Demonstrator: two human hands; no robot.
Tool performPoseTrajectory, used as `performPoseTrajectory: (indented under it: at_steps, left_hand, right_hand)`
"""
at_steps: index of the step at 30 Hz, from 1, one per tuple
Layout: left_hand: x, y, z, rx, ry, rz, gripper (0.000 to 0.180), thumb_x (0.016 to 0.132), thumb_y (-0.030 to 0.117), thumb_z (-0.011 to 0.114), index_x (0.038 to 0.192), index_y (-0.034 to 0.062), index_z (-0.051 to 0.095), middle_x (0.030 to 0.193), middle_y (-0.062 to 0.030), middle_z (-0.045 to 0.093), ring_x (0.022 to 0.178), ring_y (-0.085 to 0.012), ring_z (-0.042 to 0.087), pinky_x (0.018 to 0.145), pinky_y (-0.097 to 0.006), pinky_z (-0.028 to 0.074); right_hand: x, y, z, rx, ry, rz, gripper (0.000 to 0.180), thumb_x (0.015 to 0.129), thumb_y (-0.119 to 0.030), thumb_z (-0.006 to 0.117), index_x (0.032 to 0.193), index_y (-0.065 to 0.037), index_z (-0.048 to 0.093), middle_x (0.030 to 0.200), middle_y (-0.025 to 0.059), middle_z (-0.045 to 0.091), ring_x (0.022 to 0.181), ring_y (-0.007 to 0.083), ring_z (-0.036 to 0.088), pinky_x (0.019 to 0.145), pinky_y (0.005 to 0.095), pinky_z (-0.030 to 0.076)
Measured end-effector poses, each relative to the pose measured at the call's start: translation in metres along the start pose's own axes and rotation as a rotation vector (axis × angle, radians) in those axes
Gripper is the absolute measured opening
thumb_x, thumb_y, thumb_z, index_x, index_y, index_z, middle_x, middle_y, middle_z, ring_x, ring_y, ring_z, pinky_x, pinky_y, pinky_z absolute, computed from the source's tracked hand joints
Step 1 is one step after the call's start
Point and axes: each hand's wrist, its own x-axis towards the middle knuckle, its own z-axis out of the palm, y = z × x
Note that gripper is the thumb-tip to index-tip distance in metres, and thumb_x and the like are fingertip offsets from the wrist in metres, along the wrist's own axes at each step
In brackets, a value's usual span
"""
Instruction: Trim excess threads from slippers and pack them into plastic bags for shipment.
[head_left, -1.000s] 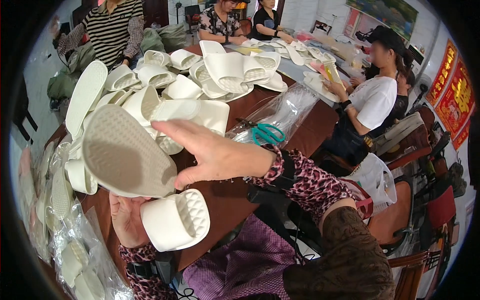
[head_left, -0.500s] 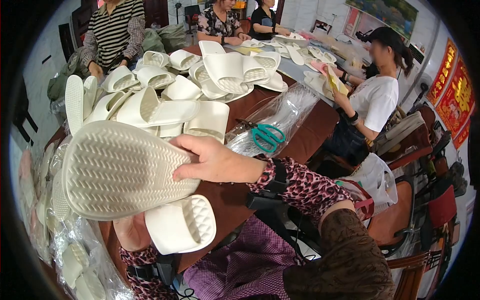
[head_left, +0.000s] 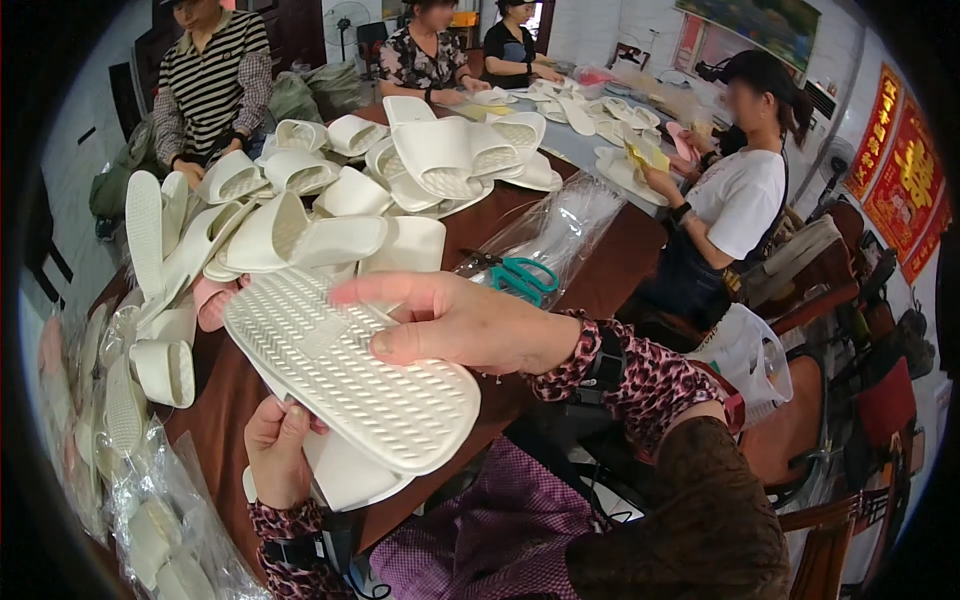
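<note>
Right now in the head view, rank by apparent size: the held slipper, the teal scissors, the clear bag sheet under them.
1. Held slipper, sole up, though it sits closest to the camera.
2. Clear bag sheet, farther off, so its place against the slipper is unsure.
3. Teal scissors, clearly smallest.

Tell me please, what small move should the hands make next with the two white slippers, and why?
Probably lower the upper slipper squarely onto the lower slipper. The right hand holds the upper one sole-up with fingers across its edge, and the left hand grips the lower one beneath it. The two overlap but sit askew, so aligning them seems the natural step.
</note>
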Motion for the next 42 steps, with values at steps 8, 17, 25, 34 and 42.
performPoseTrajectory:
  at_steps: [8, 17, 25, 34, 42]
  left_hand:
    - [0.004, -0.001, 0.012, 0.148, 0.144, 0.056, 0.020, 0.086, 0.010, 0.059, 0.103, -0.0002, 0.056, 0.087, -0.0033, 0.061, 0.074, -0.0073, 0.054, 0.062, -0.021, 0.043]
    - [-0.005, 0.009, 0.007, 0.232, 0.126, -0.100, 0.013, 0.087, 0.007, 0.058, 0.098, 0.0006, 0.062, 0.075, 0.0022, 0.056, 0.066, -0.0049, 0.049, 0.064, -0.020, 0.042]
    - [-0.002, 0.016, -0.008, -0.177, 0.131, -0.003, 0.018, 0.091, 0.007, 0.050, 0.107, -0.0003, 0.056, 0.077, -0.0016, 0.054, 0.069, -0.0091, 0.052, 0.071, -0.024, 0.046]
    - [0.000, 0.015, -0.010, -0.296, 0.202, 0.075, 0.019, 0.088, 0.004, 0.053, 0.106, -0.0013, 0.057, 0.085, -0.0051, 0.058, 0.073, -0.0102, 0.054, 0.068, -0.023, 0.046]
    - [0.003, 0.007, -0.017, -0.277, 0.272, 0.083, 0.016, 0.089, 0.004, 0.053, 0.104, 0.0005, 0.057, 0.087, -0.0056, 0.059, 0.071, -0.0104, 0.053, 0.062, -0.024, 0.044]
  right_hand:
    - [-0.004, -0.024, 0.014, 0.200, -0.135, 0.150, 0.039, 0.094, -0.014, 0.047, 0.127, 0.006, 0.042, 0.104, 0.0132, 0.060, 0.085, 0.0168, 0.063, 0.064, 0.0285, 0.053]
    - [0.058, -0.014, 0.032, -0.584, -0.131, -0.280, 0.048, 0.087, -0.014, 0.056, 0.131, 0.000, 0.040, 0.111, 0.0144, 0.059, 0.097, 0.0180, 0.059, 0.081, 0.0285, 0.049]
    - [0.027, 0.010, -0.016, -0.813, 0.101, -0.089, 0.034, 0.085, -0.003, 0.057, 0.118, 0.002, 0.053, 0.112, 0.0080, 0.058, 0.104, 0.0150, 0.056, 0.089, 0.0274, 0.045]
    - [-0.034, 0.028, -0.100, -1.148, 0.537, -0.126, 0.026, 0.080, -0.009, 0.064, 0.105, -0.002, 0.059, 0.091, 0.0096, 0.062, 0.082, 0.0175, 0.059, 0.070, 0.0273, 0.046]
    - [-0.061, 0.052, -0.125, -1.371, 0.470, -0.053, 0.030, 0.077, -0.014, 0.065, 0.102, 0.000, 0.057, 0.088, 0.0204, 0.059, 0.084, 0.0382, 0.056, 0.071, 0.0414, 0.046]
